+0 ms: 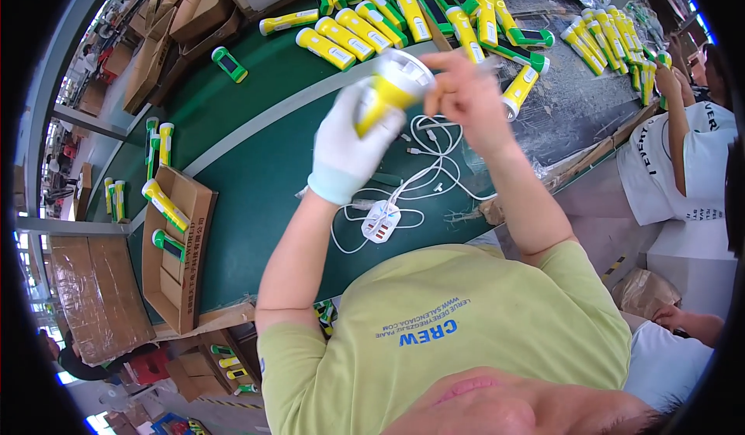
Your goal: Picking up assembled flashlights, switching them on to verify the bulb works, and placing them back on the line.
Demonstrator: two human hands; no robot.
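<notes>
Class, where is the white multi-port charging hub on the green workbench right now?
In the head view, the white charging hub lies on the green bench near its front edge, just below the gloved left hand, among white cables.

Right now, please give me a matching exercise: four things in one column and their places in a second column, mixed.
Things:
1. yellow torch
2. white charger hub
3. cardboard box
4. lone green torch

Places:
A. on the green belt, far left, apart from the pile
B. in the gloved left hand, the right hand at its head
C. at the belt's left edge, torches inside
D. on the belt below the hands, cables attached

Pairs: 1-B, 2-D, 3-C, 4-A
</notes>
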